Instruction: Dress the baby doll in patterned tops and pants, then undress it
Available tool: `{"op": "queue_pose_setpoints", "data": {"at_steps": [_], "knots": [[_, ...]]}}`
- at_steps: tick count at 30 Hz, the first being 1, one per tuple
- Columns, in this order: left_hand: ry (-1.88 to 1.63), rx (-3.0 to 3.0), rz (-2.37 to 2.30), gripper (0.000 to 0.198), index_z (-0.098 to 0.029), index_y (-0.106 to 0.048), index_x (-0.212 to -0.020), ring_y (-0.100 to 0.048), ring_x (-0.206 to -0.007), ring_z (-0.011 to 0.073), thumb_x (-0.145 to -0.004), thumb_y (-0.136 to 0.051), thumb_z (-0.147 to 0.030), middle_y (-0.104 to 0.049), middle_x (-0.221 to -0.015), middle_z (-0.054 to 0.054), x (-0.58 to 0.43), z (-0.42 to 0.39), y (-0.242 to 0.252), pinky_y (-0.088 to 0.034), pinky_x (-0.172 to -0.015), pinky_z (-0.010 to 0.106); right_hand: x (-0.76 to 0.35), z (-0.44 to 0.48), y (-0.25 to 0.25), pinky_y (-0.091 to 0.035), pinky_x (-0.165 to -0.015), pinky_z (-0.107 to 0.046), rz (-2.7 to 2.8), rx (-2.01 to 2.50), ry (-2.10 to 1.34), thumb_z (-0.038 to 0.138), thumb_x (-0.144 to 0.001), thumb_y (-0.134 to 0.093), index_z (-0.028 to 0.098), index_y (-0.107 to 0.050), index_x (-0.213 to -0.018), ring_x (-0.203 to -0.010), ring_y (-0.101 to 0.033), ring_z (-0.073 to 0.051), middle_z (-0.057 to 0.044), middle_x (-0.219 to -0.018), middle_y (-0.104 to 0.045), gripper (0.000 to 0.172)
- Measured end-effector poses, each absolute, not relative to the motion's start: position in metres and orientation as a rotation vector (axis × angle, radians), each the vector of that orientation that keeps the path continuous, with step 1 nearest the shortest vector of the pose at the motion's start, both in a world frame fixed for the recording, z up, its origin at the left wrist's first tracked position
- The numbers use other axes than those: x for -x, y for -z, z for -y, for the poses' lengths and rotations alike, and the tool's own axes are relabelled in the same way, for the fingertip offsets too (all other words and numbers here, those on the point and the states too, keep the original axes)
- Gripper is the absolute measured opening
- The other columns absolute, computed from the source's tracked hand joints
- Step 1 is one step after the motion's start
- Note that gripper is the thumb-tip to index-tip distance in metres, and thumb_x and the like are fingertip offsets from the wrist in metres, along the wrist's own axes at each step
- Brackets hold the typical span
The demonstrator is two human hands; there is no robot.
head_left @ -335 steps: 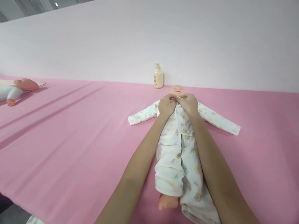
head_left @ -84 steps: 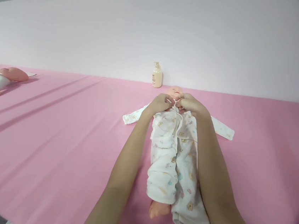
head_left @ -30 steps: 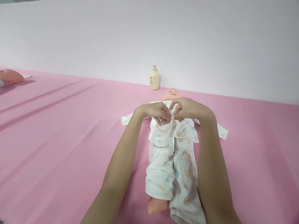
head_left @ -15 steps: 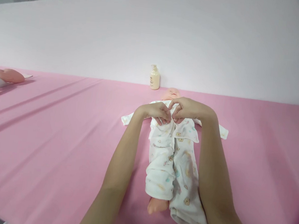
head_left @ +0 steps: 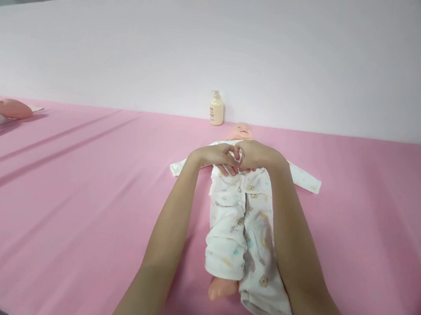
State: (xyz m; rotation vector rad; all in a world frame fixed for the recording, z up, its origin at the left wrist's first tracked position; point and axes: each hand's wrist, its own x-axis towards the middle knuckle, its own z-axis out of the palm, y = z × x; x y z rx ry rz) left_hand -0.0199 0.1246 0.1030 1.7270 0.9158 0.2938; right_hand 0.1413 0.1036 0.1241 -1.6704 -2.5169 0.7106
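A baby doll [head_left: 242,131] lies on its back with its head toward the wall, in a white long-sleeved baby outfit [head_left: 257,232] with small bear prints. At the chest, my left hand [head_left: 220,157] has its fingers closed on the outfit's front edge. Right against it, my right hand [head_left: 253,155] is bent down at the wrist, its fingers pinching the same cloth. What lies between the fingertips is hidden. One bare doll foot [head_left: 222,289] sticks out of a trouser leg; the other leg's cuff covers its foot.
A cream pump bottle [head_left: 217,109] stands by the white wall [head_left: 318,63], just beyond the doll's head. Another doll [head_left: 10,109] lies at the far left. Pink sheeting [head_left: 77,203] with creases covers the surface, whose front edge shows at lower left.
My right hand has shifted left and closed in against my left hand. The flap on the right side of the outfit now lies more under my right forearm. My left hand has barely moved.
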Motion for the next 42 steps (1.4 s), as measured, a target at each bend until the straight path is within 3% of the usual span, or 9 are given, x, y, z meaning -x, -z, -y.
{"op": "queue_pose_setpoints", "data": {"at_steps": [5,17,25,34,42], "knots": [[-0.301,-1.813,-0.953,0.035,-0.016,-0.055,-0.090,-0.069,-0.079,0.0206,-0.065,-0.077,-0.025,-0.070,-0.085,0.010,0.015,-0.122,-0.105,-0.057,-0.066,0.032,-0.146,-0.105,-0.122,-0.036,-0.047,-0.021,2.579,1.506,-0.604,0.009,-0.059,-0.064,0.019,-0.055,-0.077,-0.061,-0.056,-0.013,-0.001,-0.074,-0.062,0.022],[-0.292,-1.816,-0.997,0.040,-0.018,-0.054,-0.098,-0.068,-0.075,0.0175,-0.064,-0.075,-0.024,-0.071,-0.082,0.007,0.016,-0.120,-0.107,-0.056,-0.066,0.029,-0.155,-0.100,-0.120,-0.036,-0.050,-0.021,2.399,1.467,-0.809,0.012,-0.058,-0.063,0.022,-0.049,-0.080,-0.065,-0.054,-0.013,0.001,-0.077,-0.058,0.028],[-0.141,-1.840,-1.159,0.030,-0.012,-0.069,-0.085,-0.066,-0.062,0.0161,-0.066,-0.072,-0.035,-0.069,-0.066,0.008,0.017,-0.119,-0.113,-0.054,-0.058,0.024,-0.160,-0.093,-0.122,-0.033,-0.048,-0.021,2.309,1.478,-0.846,0.011,-0.060,-0.062,0.022,-0.046,-0.081,-0.063,-0.053,-0.012,0.001,-0.078,-0.060,0.029],[-0.112,-1.844,-1.071,0.027,-0.014,-0.070,-0.072,-0.063,-0.059,0.0141,-0.061,-0.077,-0.038,-0.066,-0.062,0.005,0.015,-0.118,-0.111,-0.055,-0.059,0.025,-0.169,-0.092,-0.122,-0.035,-0.047,-0.020,2.246,1.416,-0.992,0.011,-0.063,-0.062,0.022,-0.041,-0.077,-0.059,-0.051,-0.011,0.002,-0.074,-0.058,0.028],[-0.157,-1.743,-1.051,0.030,-0.013,-0.071,-0.075,-0.066,-0.058,0.0156,-0.066,-0.072,-0.042,-0.070,-0.066,0.008,0.016,-0.125,-0.103,-0.055,-0.060,0.026,-0.162,-0.094,-0.123,-0.039,-0.045,-0.021,2.363,1.593,-0.934,0.010,-0.062,-0.064,0.022,-0.050,-0.090,-0.062,-0.058,-0.014,-0.002,-0.087,-0.064,0.034]]}}
